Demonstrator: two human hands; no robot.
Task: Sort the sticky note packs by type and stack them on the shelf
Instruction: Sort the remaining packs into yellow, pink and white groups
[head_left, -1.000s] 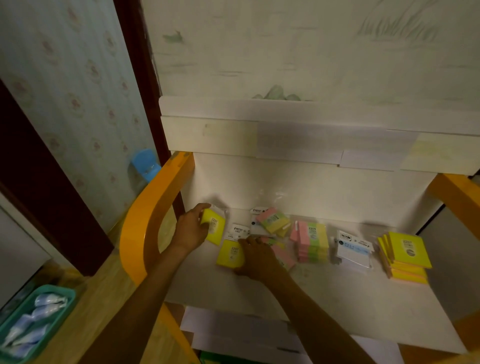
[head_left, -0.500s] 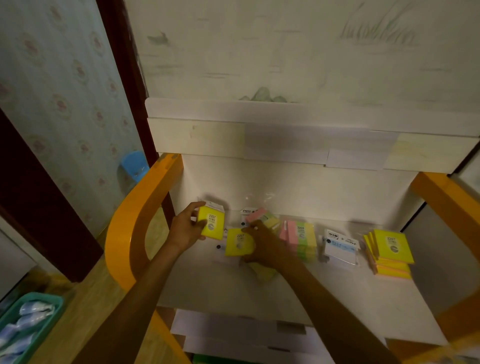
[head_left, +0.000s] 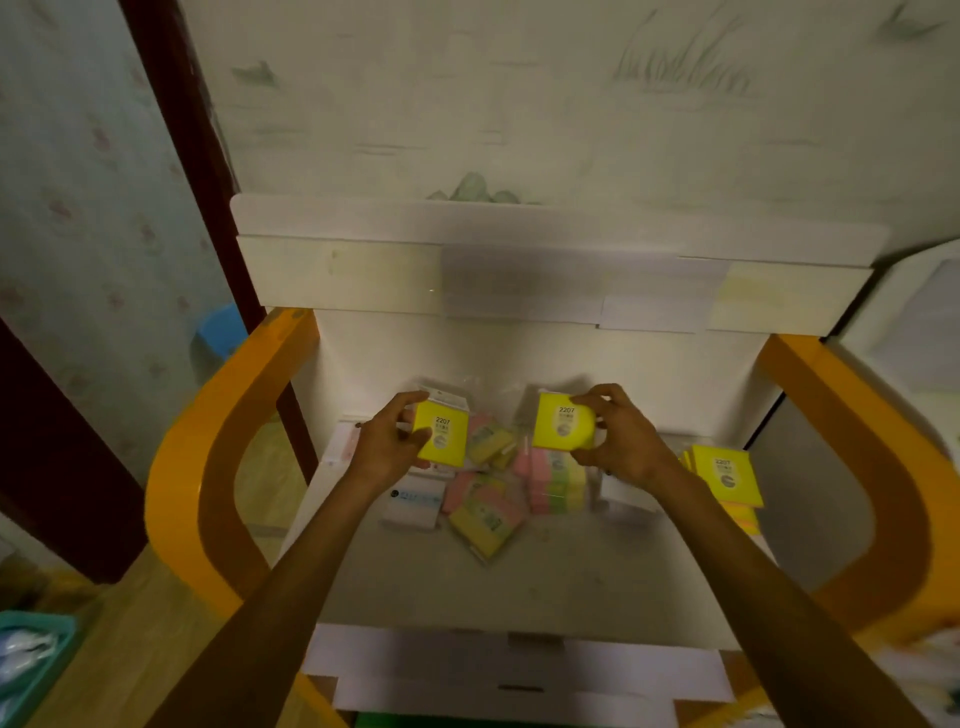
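Note:
My left hand (head_left: 387, 449) grips a yellow sticky note pack (head_left: 443, 435) labelled 2207, lifted above the white shelf (head_left: 519, 582). My right hand (head_left: 618, 441) holds a second yellow pack (head_left: 562, 428) of the same kind, raised at about the same height. Below them lie mixed pink, yellow and green packs (head_left: 488, 512), a multicolour stack (head_left: 558, 480) and a white pack (head_left: 413, 506). At the shelf's right side sits a stack of yellow packs (head_left: 724, 475).
Orange curved frame arms (head_left: 208, 452) (head_left: 893, 467) flank the shelf. Its white back panel (head_left: 519, 358) rises behind the packs. A lower white shelf (head_left: 519, 670) shows beneath. A teal basket (head_left: 26, 660) stands on the floor at the left, a blue object (head_left: 218, 332) behind the frame.
My right hand picked a yellow pack off the shelf and raised it. My left hand lifted its yellow pack too. The two packs are now held side by side.

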